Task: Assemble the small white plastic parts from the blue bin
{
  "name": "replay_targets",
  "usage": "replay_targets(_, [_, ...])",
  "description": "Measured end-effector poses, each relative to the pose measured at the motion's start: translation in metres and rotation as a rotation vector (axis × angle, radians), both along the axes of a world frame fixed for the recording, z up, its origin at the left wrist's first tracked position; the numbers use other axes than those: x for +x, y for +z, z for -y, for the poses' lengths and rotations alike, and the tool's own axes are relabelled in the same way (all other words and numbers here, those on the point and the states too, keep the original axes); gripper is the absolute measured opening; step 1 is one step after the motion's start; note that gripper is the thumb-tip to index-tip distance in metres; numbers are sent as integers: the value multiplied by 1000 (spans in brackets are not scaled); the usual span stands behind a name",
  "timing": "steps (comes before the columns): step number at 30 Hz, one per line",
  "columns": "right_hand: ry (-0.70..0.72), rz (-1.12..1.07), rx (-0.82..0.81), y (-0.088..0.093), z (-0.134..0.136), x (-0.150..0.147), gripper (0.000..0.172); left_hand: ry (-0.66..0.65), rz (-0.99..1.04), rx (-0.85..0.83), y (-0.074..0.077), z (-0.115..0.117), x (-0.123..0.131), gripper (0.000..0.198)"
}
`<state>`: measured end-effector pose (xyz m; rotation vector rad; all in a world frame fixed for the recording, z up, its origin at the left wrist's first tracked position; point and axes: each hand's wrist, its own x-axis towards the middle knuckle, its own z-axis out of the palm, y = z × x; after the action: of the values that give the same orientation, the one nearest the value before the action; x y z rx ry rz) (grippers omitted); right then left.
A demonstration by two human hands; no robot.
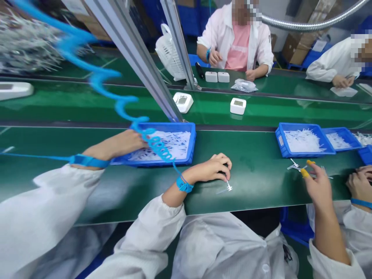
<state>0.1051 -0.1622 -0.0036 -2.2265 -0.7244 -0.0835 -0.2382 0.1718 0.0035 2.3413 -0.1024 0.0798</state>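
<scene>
My left hand (pixel 210 169), with a blue wrist strap, is closed at the table's front part. Its fingertips pinch the upper end of a small white T-shaped plastic part (pixel 229 187); a thin translucent strip lies beside it. My right hand (pixel 319 184) has yellow finger covers on two fingers, which are parted. Just past those fingertips lie several small white plastic pieces (pixel 295 165), close to the thumb; whether they touch it I cannot tell. Another thin piece shows behind the right hand.
At left, a co-worker's arm (pixel 116 146) reaches into a blue bin (pixel 190 149) of small white parts, under a coiled blue cord (pixel 124 104). More blue bins (pixel 305 154) stand right. White devices (pixel 238 105) sit on the green belt beyond. Co-workers sit opposite and at right.
</scene>
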Motion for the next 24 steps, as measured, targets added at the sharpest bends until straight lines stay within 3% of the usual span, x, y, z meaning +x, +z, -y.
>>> replay_targets(1, [-10,42,20,3,-5,-9,66,-4,14,-14,2,1,1,26])
replay_targets(3, [84,-97,114,9,-24,-41,62,-16,53,-61,8,5,2,28])
replay_targets(6, [468,-594,130,11,-68,-106,57,5,111,-107,14,10,2,28])
replay_targets(8, [650,-792,89,9,-99,-145,57,76,146,-84,17,12,2,28])
replay_targets(11, [747,-873,104,12,-137,-178,55,215,204,-27,21,9,-3,25])
replay_targets(14, [782,-898,134,23,-163,-180,58,312,252,14,23,3,-9,23])
replay_targets(19, [853,-820,51,33,-192,-160,59,437,367,64,23,-2,-11,21])
replay_targets(21, [858,-790,52,29,-202,-155,58,593,482,99,23,-5,-11,26])
replay_targets(24, [831,-812,85,20,-210,-150,60,941,644,119,28,-15,-19,33])
